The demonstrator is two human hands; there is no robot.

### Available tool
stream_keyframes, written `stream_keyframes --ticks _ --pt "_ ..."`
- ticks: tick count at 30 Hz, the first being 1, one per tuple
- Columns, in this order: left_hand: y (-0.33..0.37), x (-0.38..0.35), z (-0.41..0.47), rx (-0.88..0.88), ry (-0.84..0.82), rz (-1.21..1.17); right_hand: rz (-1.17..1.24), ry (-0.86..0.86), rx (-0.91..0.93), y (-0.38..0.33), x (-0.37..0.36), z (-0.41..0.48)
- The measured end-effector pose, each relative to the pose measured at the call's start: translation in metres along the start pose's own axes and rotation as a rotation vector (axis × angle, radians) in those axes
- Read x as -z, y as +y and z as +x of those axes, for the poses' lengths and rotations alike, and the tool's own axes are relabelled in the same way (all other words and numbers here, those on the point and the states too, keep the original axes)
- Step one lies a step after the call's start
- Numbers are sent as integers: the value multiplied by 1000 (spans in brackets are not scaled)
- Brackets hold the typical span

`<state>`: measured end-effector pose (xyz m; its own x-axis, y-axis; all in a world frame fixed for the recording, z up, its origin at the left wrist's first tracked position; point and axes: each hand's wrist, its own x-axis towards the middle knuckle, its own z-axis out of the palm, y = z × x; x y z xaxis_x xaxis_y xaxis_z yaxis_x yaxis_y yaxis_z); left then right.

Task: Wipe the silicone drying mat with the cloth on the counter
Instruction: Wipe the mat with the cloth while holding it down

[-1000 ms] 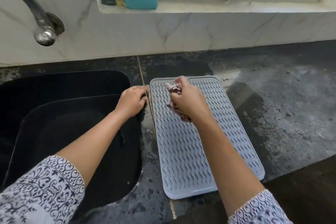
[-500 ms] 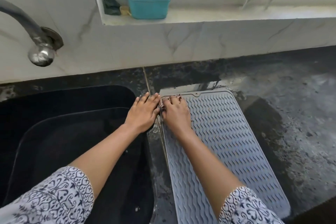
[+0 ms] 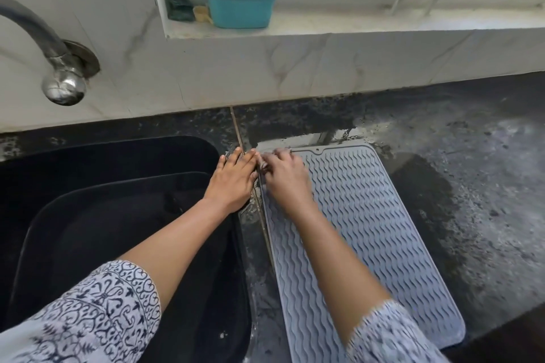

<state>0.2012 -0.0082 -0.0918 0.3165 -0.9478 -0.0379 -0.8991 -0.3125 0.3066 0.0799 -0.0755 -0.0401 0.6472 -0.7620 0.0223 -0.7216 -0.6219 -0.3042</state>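
Here, patterned sleeves (image 3: 97, 315) frame the near edge as a person leans over a dark stone counter (image 3: 472, 200). The grey silicone drying mat (image 3: 368, 230) lies flat on that counter, its long left edge running just beside the black sink (image 3: 118, 215), its ribbed surface bare along the right side. The right hand (image 3: 283, 177) rests palm down on the mat's far left corner, fingers curled over a bunched cloth (image 3: 263, 166); only a small dark scrap of the fabric shows beneath the knuckles, and motion blur hides the grip itself. The left hand (image 3: 234, 177) lies flat on the strip of counter between sink and mat, fingers extended and held close together, its fingertips touching those of the right hand. Behind the mat, the counter gleams wet. Farther back, a steel tap (image 3: 63, 85) curves from the marble wall above the sink, and a teal plastic tub (image 3: 240, 0) stands on the window ledge (image 3: 354, 26) next to a dark green scrubber (image 3: 180, 6).
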Motion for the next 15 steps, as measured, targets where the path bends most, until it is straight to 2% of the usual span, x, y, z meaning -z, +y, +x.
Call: stream_keyframes --ticks 4,9,12,13,15 --pt "2 0 1 0 5 15 -126 27 40 6 -20 -4" --pt "1 1 -1 -9 -3 0 -116 -19 141 16 1 -126" --pt "1 2 -2 -13 2 7 -116 -188 101 14 24 -172" --pt "1 2 -2 -13 2 8 -67 -256 69 16 30 -164" --pt "3 3 -2 -11 -6 10 25 -287 9 16 40 -134"
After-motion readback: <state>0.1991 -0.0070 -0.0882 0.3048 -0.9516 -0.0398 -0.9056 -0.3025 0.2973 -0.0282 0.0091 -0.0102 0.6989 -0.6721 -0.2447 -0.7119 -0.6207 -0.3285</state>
